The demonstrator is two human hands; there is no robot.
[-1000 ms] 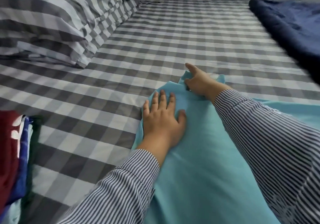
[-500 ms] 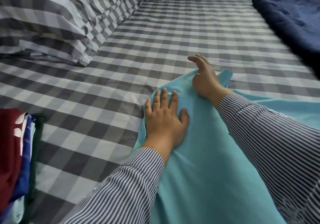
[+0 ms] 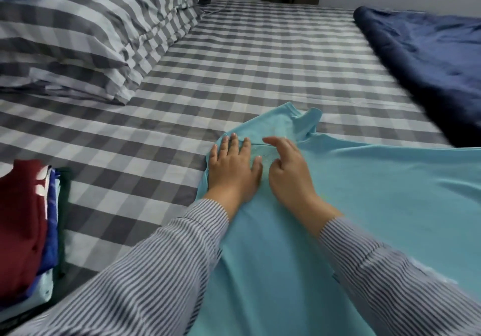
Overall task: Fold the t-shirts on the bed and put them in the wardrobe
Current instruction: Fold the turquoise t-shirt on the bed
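**Both hands on the turquoise t-shirt at the near side of the bed**

Head view: The turquoise t-shirt [image 3: 351, 205] lies spread on the checked bed sheet [image 3: 247, 57], reaching from the bottom edge of the picture up to its collar end near the middle. Its left edge runs just beside the left hand [image 3: 231, 169], which lies flat on the cloth with fingers straight and slightly spread, gripping nothing. The right hand [image 3: 289, 171] sits just beside it, touching or nearly touching at the thumb side; its forefinger points forward and the other fingers are loosely bent over the cloth. Whether those fingers pinch any fabric cannot be told. A folded flap of shirt stands up beyond the right hand's fingertips.

Left of the shirt the sheet is bare as far as a stack of folded clothes [image 3: 23, 218] at the left edge, dark red on top. Beyond the collar the sheet runs bare to the far wall. Striped pillows [image 3: 86, 36] fill the far left and a dark blue blanket [image 3: 429, 57] the far right, well apart from the hands.

Against half a second ago, the right hand has drawn back from the collar end to a spot next to the left hand, leaving the flap uncovered. The left hand has stayed pressed in the same place on the shirt.
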